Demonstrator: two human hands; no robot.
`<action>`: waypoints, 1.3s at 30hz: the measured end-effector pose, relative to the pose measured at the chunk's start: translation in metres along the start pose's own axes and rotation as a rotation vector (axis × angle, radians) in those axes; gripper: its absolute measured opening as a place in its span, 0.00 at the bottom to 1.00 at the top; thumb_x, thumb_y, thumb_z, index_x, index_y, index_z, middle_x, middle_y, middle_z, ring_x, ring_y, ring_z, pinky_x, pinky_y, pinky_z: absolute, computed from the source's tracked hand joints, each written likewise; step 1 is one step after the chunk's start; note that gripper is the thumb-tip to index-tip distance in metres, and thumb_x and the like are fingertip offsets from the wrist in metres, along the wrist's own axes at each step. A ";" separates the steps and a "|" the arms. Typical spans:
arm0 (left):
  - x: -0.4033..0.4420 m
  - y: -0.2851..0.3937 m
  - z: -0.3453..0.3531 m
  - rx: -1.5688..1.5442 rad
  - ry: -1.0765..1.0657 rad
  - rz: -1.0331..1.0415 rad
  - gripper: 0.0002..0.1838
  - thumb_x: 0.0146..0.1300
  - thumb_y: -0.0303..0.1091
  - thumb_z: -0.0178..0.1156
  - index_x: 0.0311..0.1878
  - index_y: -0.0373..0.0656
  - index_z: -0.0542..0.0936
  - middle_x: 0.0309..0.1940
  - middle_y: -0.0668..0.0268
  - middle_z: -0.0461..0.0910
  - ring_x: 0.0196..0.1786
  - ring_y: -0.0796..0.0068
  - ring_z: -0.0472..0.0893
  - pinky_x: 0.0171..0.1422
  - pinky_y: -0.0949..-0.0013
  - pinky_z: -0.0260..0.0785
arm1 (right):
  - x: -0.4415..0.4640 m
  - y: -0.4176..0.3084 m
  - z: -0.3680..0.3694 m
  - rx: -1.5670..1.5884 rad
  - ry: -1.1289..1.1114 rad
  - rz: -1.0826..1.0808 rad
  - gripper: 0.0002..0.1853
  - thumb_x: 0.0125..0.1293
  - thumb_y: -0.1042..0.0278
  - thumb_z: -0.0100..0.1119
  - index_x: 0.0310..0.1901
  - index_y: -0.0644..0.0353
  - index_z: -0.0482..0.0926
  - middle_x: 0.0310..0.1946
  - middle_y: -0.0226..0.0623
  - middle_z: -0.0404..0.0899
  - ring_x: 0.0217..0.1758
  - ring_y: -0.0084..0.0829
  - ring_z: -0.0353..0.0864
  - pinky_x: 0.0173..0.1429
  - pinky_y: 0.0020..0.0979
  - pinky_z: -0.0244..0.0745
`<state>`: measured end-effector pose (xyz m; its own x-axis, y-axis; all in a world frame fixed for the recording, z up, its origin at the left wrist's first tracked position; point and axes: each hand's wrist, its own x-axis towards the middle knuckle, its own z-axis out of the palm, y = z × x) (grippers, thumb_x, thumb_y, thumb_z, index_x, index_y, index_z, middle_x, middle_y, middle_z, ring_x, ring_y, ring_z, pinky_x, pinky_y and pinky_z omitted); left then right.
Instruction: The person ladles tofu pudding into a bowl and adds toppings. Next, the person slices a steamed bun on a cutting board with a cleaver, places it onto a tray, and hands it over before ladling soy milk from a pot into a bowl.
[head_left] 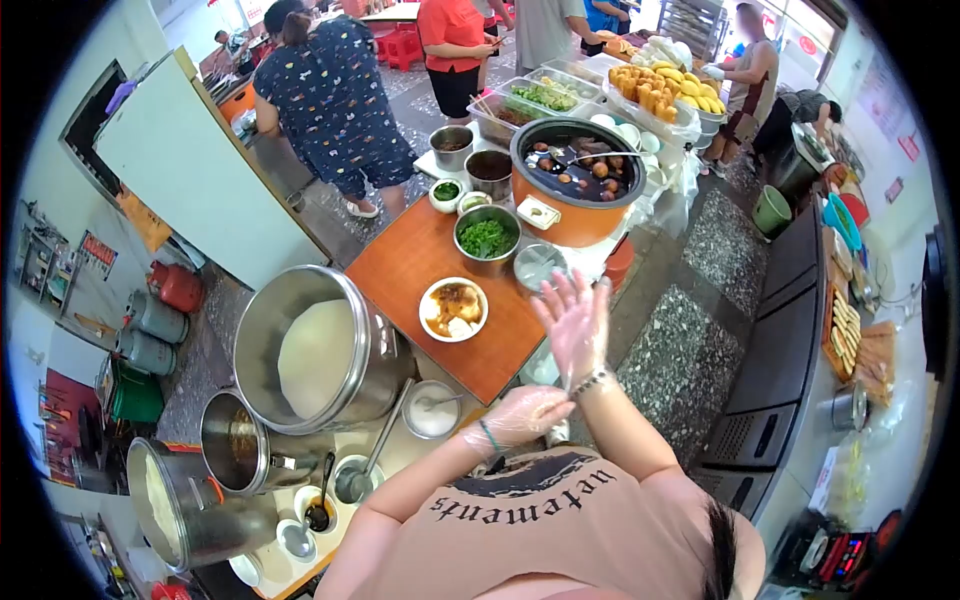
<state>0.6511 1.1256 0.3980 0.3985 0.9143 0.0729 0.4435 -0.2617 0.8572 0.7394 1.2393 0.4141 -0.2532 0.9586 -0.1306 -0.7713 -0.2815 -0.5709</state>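
Observation:
Both of my hands wear clear plastic gloves. My right hand is raised with its fingers spread and its palm showing, near the right edge of the orange-brown table. At that wrist, beside a dark bracelet, my left hand pinches the glove's cuff. On the table a white bowl holds pale, soft food in brown sauce. Behind it stands a steel pot of chopped green herbs, with a clear container to its right.
A large steel pot stands at left, near a bowl of white granules. The orange cooker of dark broth and eggs is beyond the table. A person in a patterned outfit stands at upper left; counters line the right.

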 end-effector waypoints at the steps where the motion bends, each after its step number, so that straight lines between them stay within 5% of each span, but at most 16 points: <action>1: 0.014 0.005 0.005 -0.009 -0.026 0.062 0.16 0.69 0.42 0.51 0.35 0.37 0.76 0.32 0.49 0.76 0.38 0.47 0.76 0.44 0.55 0.67 | 0.001 -0.018 -0.007 -0.020 0.042 -0.027 0.41 0.70 0.35 0.38 0.73 0.59 0.46 0.71 0.50 0.50 0.73 0.45 0.53 0.75 0.48 0.50; 6: 0.108 0.033 0.041 -0.082 -0.240 0.089 0.16 0.69 0.41 0.50 0.34 0.36 0.74 0.30 0.49 0.74 0.37 0.47 0.74 0.44 0.55 0.67 | 0.011 -0.119 -0.081 -0.074 0.040 -0.197 0.42 0.69 0.33 0.37 0.72 0.60 0.49 0.70 0.49 0.53 0.72 0.43 0.56 0.73 0.45 0.54; 7: 0.134 0.034 0.054 -0.079 -0.232 0.157 0.17 0.70 0.42 0.48 0.33 0.36 0.74 0.27 0.54 0.75 0.32 0.54 0.75 0.40 0.61 0.68 | 0.014 -0.143 -0.101 -0.101 0.019 -0.241 0.41 0.70 0.33 0.37 0.72 0.60 0.51 0.70 0.47 0.55 0.71 0.41 0.58 0.72 0.44 0.55; 9: 0.186 0.038 0.089 -0.719 -0.283 -0.050 0.20 0.73 0.44 0.44 0.30 0.39 0.72 0.24 0.62 0.73 0.27 0.67 0.73 0.36 0.70 0.66 | 0.013 -0.192 -0.148 -0.139 0.036 -0.276 0.39 0.70 0.34 0.37 0.70 0.59 0.56 0.69 0.44 0.59 0.70 0.39 0.61 0.71 0.43 0.57; 11: 0.243 0.057 0.117 -1.123 -0.270 -0.011 0.21 0.74 0.46 0.40 0.29 0.42 0.71 0.24 0.67 0.72 0.26 0.77 0.69 0.33 0.77 0.62 | 0.022 -0.240 -0.187 -0.218 -0.102 -0.219 0.37 0.70 0.35 0.37 0.68 0.60 0.59 0.67 0.44 0.62 0.68 0.39 0.63 0.71 0.41 0.58; 13: 0.297 0.087 0.146 -1.073 -0.225 -0.116 0.21 0.74 0.45 0.41 0.29 0.42 0.71 0.25 0.65 0.73 0.26 0.77 0.70 0.34 0.76 0.63 | 0.019 -0.285 -0.211 -0.275 -0.046 -0.254 0.36 0.70 0.36 0.39 0.67 0.61 0.61 0.65 0.44 0.66 0.68 0.38 0.65 0.71 0.41 0.58; 17: 0.399 0.101 0.196 -0.478 -0.325 -0.138 0.21 0.71 0.48 0.45 0.42 0.37 0.76 0.32 0.62 0.78 0.36 0.71 0.77 0.44 0.69 0.70 | 0.042 -0.372 -0.249 -0.962 -0.153 -0.504 0.32 0.67 0.42 0.51 0.60 0.63 0.71 0.61 0.44 0.72 0.66 0.40 0.68 0.71 0.41 0.59; 19: 0.438 0.061 0.234 -0.245 -0.264 0.115 0.17 0.64 0.40 0.56 0.49 0.38 0.76 0.42 0.52 0.79 0.50 0.58 0.78 0.56 0.61 0.69 | 0.065 -0.400 -0.267 -1.398 -0.321 -0.511 0.25 0.65 0.50 0.54 0.56 0.61 0.75 0.56 0.44 0.76 0.63 0.42 0.72 0.68 0.41 0.63; 21: 0.467 0.033 0.258 -0.116 -0.309 0.216 0.18 0.60 0.36 0.58 0.51 0.39 0.76 0.51 0.50 0.77 0.58 0.56 0.75 0.62 0.61 0.65 | 0.090 -0.413 -0.271 -1.518 -0.446 -0.311 0.22 0.63 0.56 0.54 0.54 0.60 0.77 0.50 0.46 0.79 0.56 0.45 0.76 0.64 0.41 0.66; 25: 0.532 -0.016 0.269 -0.109 -0.227 0.338 0.14 0.59 0.32 0.57 0.48 0.43 0.79 0.49 0.57 0.78 0.60 0.64 0.73 0.65 0.63 0.63 | 0.159 -0.427 -0.293 -1.628 -0.442 -0.306 0.16 0.62 0.61 0.52 0.47 0.62 0.78 0.44 0.46 0.81 0.49 0.48 0.78 0.57 0.41 0.70; 31: 0.698 -0.047 0.254 -0.152 -0.018 0.457 0.13 0.62 0.35 0.57 0.48 0.43 0.77 0.46 0.62 0.78 0.56 0.70 0.73 0.61 0.66 0.63 | 0.314 -0.483 -0.303 -1.849 -0.660 -0.433 0.11 0.59 0.66 0.54 0.41 0.59 0.79 0.39 0.42 0.82 0.45 0.45 0.79 0.54 0.43 0.71; 33: 0.763 -0.038 0.232 -0.185 0.110 0.543 0.12 0.62 0.36 0.57 0.47 0.43 0.77 0.45 0.64 0.77 0.55 0.72 0.73 0.60 0.67 0.64 | 0.367 -0.510 -0.303 -1.633 -0.617 -0.563 0.10 0.55 0.68 0.58 0.39 0.59 0.80 0.38 0.41 0.82 0.46 0.42 0.80 0.55 0.44 0.69; 35: 0.820 -0.032 0.206 -0.454 0.128 0.424 0.12 0.63 0.38 0.57 0.47 0.43 0.76 0.44 0.66 0.77 0.53 0.74 0.73 0.59 0.69 0.64 | 0.410 -0.545 -0.301 -1.551 -0.486 -0.739 0.06 0.55 0.73 0.58 0.35 0.59 0.79 0.35 0.40 0.82 0.41 0.42 0.80 0.46 0.38 0.74; 36: 0.843 -0.015 0.199 -1.188 0.035 -0.087 0.12 0.70 0.38 0.51 0.49 0.41 0.73 0.43 0.66 0.76 0.50 0.77 0.74 0.59 0.70 0.66 | 0.431 -0.561 -0.308 -1.516 -0.392 -0.699 0.04 0.58 0.72 0.56 0.35 0.60 0.78 0.35 0.39 0.81 0.39 0.39 0.79 0.46 0.36 0.73; 39: 0.906 -0.008 0.151 -1.082 0.149 -0.124 0.15 0.74 0.40 0.46 0.46 0.38 0.75 0.41 0.67 0.77 0.50 0.81 0.73 0.58 0.73 0.66 | 0.487 -0.599 -0.340 -1.221 -0.165 -0.370 0.06 0.66 0.72 0.52 0.33 0.62 0.76 0.32 0.35 0.77 0.36 0.27 0.76 0.44 0.30 0.72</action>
<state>1.1292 1.9092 0.3800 0.2662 0.9628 -0.0461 -0.4934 0.1772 0.8515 1.2768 1.8894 0.4174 -0.2758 0.9293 0.2455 0.1992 0.3051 -0.9313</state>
